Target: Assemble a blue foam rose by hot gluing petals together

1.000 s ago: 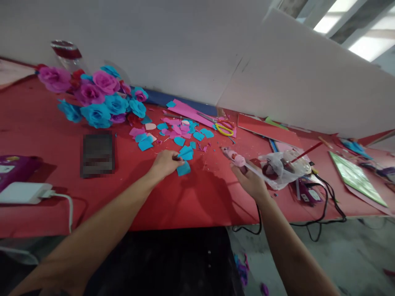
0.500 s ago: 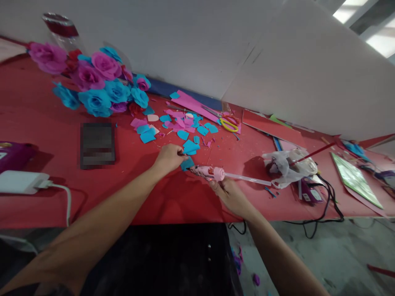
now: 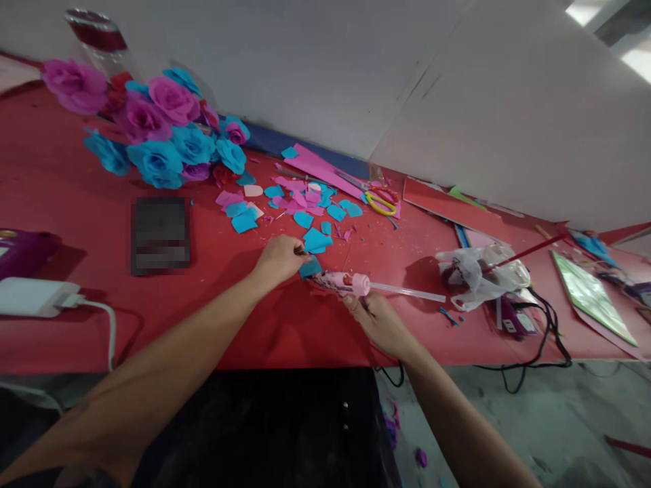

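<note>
My left hand point(image 3: 277, 259) rests on the red table point(image 3: 305, 318), its fingers pinched on a blue paper petal point(image 3: 310, 268). My right hand point(image 3: 379, 320) grips a pink glue gun point(image 3: 342, 282) with a clear glue stick point(image 3: 407, 292) jutting from its back. The gun's nozzle points left and meets the blue petal. Several loose blue and pink petals point(image 3: 300, 213) lie just beyond my hands.
A bunch of blue and purple paper flowers point(image 3: 157, 135) lies at the back left by a jar point(image 3: 96, 37). Scissors point(image 3: 379, 201), a plastic bag point(image 3: 481, 271), black cables point(image 3: 539, 339), a dark tablet point(image 3: 160, 234) and a white charger point(image 3: 35, 297) lie around. White boards point(image 3: 407, 88) line the rear.
My right hand brought the glue gun leftward from near the plastic bag to the blue petal held by my left hand. The left hand stayed almost still.
</note>
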Demonstrator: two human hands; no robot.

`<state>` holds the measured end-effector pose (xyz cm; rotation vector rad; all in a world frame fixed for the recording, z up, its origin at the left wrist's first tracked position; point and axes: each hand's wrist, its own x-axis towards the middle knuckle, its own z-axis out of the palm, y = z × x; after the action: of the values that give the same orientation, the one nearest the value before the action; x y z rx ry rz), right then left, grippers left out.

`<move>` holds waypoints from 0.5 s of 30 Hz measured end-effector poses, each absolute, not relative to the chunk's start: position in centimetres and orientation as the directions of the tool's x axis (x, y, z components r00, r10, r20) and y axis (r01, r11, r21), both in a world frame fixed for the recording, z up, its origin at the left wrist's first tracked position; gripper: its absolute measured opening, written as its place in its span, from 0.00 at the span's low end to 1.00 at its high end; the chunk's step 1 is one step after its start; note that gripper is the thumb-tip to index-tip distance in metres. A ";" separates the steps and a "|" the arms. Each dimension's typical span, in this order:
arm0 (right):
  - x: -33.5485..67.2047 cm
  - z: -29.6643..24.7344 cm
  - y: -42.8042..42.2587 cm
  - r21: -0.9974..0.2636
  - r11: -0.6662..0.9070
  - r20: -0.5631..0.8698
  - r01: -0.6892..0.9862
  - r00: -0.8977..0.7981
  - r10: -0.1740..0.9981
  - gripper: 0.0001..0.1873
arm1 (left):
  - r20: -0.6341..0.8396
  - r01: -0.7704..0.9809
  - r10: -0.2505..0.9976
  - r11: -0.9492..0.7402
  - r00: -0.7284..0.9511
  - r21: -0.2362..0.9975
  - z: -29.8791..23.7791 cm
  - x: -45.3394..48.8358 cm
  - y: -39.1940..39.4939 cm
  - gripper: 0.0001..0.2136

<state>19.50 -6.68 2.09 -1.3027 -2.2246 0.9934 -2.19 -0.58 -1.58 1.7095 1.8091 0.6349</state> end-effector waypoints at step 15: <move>20.2 2.3 -6.3 -0.744 0.278 -0.051 0.608 -0.466 0.883 0.20 | -0.090 0.702 0.996 0.077 -0.019 0.708 -1.6 -2.3 -0.6 0.10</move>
<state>20.21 -6.31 2.27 -1.3490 -2.1812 1.0156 -2.28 -0.60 -1.58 1.6818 1.7800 0.6516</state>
